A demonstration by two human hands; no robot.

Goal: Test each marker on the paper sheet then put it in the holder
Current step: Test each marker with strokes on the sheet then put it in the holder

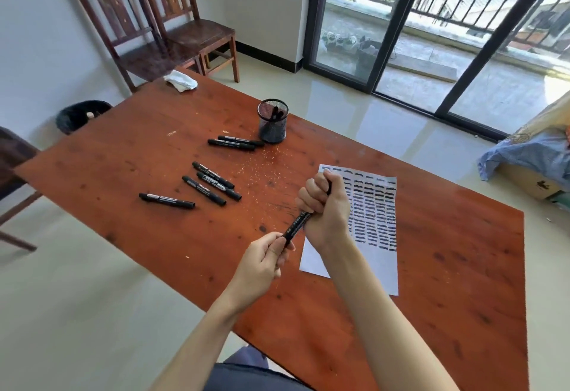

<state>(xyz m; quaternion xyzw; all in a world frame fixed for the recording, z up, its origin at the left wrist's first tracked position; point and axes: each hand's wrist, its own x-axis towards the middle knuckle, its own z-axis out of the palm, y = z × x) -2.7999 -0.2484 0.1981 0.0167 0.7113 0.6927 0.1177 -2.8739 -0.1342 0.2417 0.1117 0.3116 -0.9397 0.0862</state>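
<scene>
Starting at the left of the red-brown table (123,156), one black marker (166,200) lies alone, and just to its right three markers (212,185) lie close together, slanted the same way. Further back, two markers (236,143) rest side by side, near the foot of the black mesh holder (273,122), which stands upright with dark markers inside it. A crumpled white cloth (181,81) sits at the far edge.

Nearer the person, the left hand (262,264) pinches the lower end of a black marker in hand (296,225) between thumb and curled fingers. That marker slants up to the right hand (324,205), whose fingers are wrapped in a fist round its upper end, above the left edge of the paper.

Right of the hands, the paper sheet (379,270) lies flat on the table, its upper part covered with rows of short black test strokes, its lower part blank.
</scene>
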